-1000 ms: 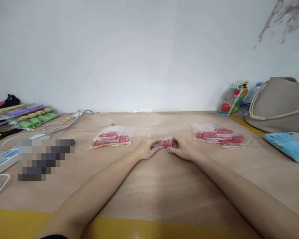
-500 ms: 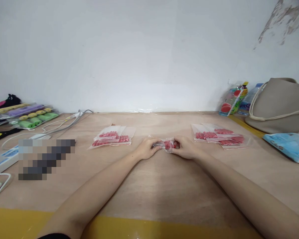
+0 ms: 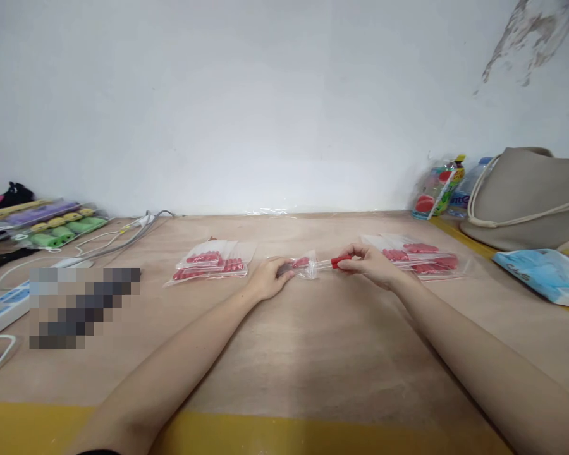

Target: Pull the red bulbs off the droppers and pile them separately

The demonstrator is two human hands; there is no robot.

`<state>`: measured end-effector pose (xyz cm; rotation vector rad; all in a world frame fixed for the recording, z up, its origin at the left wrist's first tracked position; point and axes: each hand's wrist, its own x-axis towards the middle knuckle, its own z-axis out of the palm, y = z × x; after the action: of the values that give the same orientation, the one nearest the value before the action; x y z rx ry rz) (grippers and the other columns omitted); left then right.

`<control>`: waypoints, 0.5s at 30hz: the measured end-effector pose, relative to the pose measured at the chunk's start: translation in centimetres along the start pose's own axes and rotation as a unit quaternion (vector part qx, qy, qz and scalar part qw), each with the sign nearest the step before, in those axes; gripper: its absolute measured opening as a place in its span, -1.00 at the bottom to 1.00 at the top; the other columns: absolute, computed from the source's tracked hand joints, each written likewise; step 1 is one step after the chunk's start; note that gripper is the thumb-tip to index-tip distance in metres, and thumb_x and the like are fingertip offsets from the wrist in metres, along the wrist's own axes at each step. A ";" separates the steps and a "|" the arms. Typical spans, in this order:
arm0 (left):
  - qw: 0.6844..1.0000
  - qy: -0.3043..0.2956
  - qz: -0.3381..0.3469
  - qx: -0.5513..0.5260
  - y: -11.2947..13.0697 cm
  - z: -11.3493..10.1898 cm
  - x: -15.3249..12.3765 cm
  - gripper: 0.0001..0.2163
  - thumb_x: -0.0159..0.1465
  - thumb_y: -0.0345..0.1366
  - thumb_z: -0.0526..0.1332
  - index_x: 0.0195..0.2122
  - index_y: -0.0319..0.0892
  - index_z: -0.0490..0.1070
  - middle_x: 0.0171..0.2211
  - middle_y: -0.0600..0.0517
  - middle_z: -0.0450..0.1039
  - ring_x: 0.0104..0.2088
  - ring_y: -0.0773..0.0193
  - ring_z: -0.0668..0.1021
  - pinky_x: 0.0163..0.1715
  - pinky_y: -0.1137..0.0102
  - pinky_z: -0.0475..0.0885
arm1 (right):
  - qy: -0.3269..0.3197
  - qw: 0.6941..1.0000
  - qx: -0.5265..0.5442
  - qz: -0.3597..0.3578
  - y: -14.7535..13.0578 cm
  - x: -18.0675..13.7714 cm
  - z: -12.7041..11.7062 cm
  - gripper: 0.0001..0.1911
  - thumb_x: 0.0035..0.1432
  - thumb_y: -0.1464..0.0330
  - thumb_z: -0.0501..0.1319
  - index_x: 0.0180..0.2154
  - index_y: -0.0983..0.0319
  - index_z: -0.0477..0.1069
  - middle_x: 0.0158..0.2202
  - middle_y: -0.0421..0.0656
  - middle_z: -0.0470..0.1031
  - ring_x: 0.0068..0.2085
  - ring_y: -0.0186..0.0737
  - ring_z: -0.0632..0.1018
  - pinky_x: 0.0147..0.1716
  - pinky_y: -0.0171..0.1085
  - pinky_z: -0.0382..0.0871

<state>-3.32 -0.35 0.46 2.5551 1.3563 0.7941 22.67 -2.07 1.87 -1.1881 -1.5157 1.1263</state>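
Observation:
My left hand (image 3: 271,278) is closed on a small clear plastic bag (image 3: 308,266), with red pieces and something dark showing inside. To its right, my right hand (image 3: 367,264) pinches the red end of a slim tool (image 3: 340,261). A thin, pale shaft runs from that red end toward the bag's mouth; its exact kind is too small to tell. Beside my left hand lies a pile of clear zip bags with red-handled pieces (image 3: 213,262). A similar pile of bags (image 3: 422,256) lies just behind and right of my right hand.
On the left are a white power strip (image 3: 9,303), cables (image 3: 137,234) and packs of coloured items (image 3: 59,221). Bottles (image 3: 469,189), a beige bag (image 3: 526,196) and a blue packet (image 3: 540,275) stand or lie at right. A wall (image 3: 265,114) closes the back.
My right hand has moved right, away from the bag, drawing out a red-ended slim tool. My left hand keeps the bag and has shifted slightly left. The view has shifted a little.

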 end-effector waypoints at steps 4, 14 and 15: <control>0.997 0.026 -0.051 0.042 -0.5 -0.7 -0.4 -0.65 0.15 -0.13 0.14 -0.09 -0.17 0.37 -0.11 -0.06 0.43 -0.09 0.08 0.44 -0.10 0.24 0.32 | 0.101 0.993 0.062 0.016 -0.3 0.3 -1.6 -0.74 -0.30 0.31 0.34 -0.51 0.28 0.35 -0.50 -0.16 0.48 -0.45 -0.30 0.50 -0.40 -0.28 0.40; 0.988 0.074 -0.040 0.132 0.5 -1.7 -0.4 -0.71 0.24 -0.10 0.01 -0.17 -0.09 0.40 -0.14 0.01 0.45 -0.05 0.11 0.40 -0.07 0.18 0.22 | 0.241 0.837 -0.413 -0.266 3.3 0.7 -1.1 -0.85 0.02 0.36 0.10 -0.39 0.24 0.42 -0.38 -0.10 0.41 -0.37 -0.26 0.44 -0.37 -0.29 0.34; 0.988 0.079 -0.032 0.126 0.4 -1.6 -0.4 -0.73 0.24 -0.12 0.01 -0.17 -0.10 0.40 -0.15 0.01 0.45 -0.06 0.13 0.40 -0.07 0.20 0.22 | 0.216 0.824 -0.449 -0.270 3.6 0.7 -0.8 -0.83 0.05 0.36 0.08 -0.37 0.24 0.43 -0.34 -0.09 0.40 -0.36 -0.25 0.44 -0.37 -0.29 0.33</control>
<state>-4.06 -1.08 1.81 2.6660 1.6763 0.8805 24.03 -0.81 -1.42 -1.3263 -1.8714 -0.3096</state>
